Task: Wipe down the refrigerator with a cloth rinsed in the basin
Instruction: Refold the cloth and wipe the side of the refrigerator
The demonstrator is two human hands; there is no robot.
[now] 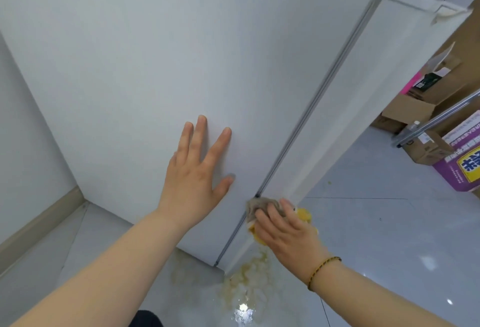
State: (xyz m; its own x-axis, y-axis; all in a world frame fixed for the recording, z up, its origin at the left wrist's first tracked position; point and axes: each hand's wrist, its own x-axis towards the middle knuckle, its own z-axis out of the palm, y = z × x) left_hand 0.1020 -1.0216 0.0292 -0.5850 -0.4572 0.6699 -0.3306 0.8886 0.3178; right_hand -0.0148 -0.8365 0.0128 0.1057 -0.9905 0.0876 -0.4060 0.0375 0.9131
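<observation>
The white refrigerator (181, 49) fills most of the head view, its flat side panel toward me and its door edge running down on the right. My left hand (197, 168) lies flat on the side panel with fingers spread and straight. My right hand (283, 228) presses a grey and yellow cloth (262, 206) against the lower corner of the refrigerator, by the seam between side and door. Fingers of that hand lie over the cloth and hide most of it. No basin is in view.
A yellowish wet patch (249, 277) spreads on the glossy grey floor tiles below the refrigerator's corner. Cardboard boxes (413, 111) and a purple carton (465, 160) stand at the right. A wall with a beige skirting board (39, 230) runs along the left.
</observation>
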